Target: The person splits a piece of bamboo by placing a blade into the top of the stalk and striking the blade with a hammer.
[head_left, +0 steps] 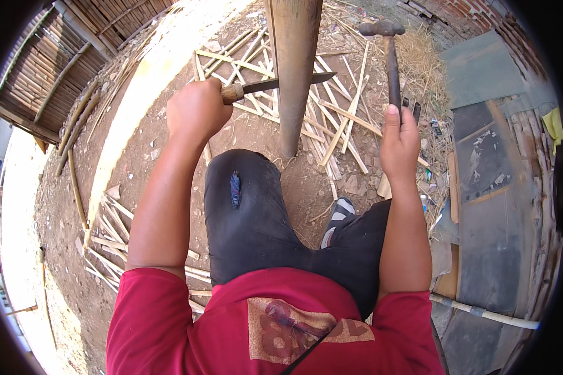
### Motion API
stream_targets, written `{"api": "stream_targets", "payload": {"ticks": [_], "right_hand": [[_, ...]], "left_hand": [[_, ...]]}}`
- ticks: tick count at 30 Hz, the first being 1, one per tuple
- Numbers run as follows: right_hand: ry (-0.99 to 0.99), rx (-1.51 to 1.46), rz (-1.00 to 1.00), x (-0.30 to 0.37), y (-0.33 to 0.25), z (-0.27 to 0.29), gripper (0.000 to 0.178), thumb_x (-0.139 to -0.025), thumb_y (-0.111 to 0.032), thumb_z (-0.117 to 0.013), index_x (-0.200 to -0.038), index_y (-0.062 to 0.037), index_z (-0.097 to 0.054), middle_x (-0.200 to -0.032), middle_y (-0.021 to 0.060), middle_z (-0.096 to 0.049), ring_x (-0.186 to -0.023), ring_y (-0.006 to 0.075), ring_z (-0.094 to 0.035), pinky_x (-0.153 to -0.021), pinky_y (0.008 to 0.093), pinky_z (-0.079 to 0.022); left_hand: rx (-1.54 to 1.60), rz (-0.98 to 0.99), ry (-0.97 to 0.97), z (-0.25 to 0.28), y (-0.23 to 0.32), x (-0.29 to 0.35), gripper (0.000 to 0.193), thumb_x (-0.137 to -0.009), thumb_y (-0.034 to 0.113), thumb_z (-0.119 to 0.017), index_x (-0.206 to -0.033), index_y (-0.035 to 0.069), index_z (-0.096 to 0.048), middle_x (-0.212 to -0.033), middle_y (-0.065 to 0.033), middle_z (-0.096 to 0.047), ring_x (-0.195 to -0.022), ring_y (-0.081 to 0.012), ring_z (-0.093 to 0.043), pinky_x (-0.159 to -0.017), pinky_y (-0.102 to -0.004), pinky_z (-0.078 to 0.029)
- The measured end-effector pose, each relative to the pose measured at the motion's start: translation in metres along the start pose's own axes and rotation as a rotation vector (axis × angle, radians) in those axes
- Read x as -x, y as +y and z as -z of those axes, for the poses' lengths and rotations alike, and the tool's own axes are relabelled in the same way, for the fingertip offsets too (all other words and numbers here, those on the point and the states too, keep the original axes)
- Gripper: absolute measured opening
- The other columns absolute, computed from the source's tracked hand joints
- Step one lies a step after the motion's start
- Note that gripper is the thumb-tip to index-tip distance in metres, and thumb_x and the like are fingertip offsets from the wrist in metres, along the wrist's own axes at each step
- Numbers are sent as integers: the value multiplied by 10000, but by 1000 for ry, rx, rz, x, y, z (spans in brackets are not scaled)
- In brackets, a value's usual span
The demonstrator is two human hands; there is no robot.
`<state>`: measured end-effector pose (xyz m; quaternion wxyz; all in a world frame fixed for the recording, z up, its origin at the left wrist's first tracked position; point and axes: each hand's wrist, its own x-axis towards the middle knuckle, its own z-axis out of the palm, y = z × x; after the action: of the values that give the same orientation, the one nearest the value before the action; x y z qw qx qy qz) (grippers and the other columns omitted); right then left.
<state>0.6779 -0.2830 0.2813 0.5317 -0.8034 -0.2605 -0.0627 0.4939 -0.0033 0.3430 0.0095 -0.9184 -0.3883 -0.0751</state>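
My left hand (197,114) is closed round the wooden handle of a long knife (260,86). Its dark blade meets a thick bamboo pole (296,40) standing upright in front of me, and the tip sticks out on the pole's right side. The pole hides the middle of the blade, so whether it is sunk in or passes behind, I cannot tell. In my right hand (399,140) a hammer (392,69) is held upright by its handle, head up, to the right of the pole and apart from it. The pole's lower end is near the ground by my knee.
Split bamboo strips (347,122) lie scattered behind the pole, and another pile (112,234) lies to my left. Dark sheets (491,181) and stacked poles line the right side. A bamboo fence (50,69) stands at the far left, with dry straw (419,62) behind the hammer.
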Motion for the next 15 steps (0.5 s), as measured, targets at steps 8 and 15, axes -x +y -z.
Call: {"api": "stream_targets", "payload": {"ticks": [8,15], "right_hand": [[-111,201,-19,20,16,-25,361,-1096,-357,-529,-1013,-18,-622,-674,41,-558,-605,121,-513,-570,330,-425],[22,-42,40,10,-10,-9,354,-1090,-350,-535,-1083,-15,-650,-665,71,-572,-601,167,-548,-581,360,-443]], "left_hand": [[3,-25,52,-6,-1,-1,173,-845,260,-716,-923,109,-746,-852,-138,-746,-814,-330,-728,-759,-458,-578],[2,1,-21,6,8,2,236,-834,246,-722,-1019,105,-764,-952,-156,-766,-907,-345,-751,-818,-456,-599]]}}
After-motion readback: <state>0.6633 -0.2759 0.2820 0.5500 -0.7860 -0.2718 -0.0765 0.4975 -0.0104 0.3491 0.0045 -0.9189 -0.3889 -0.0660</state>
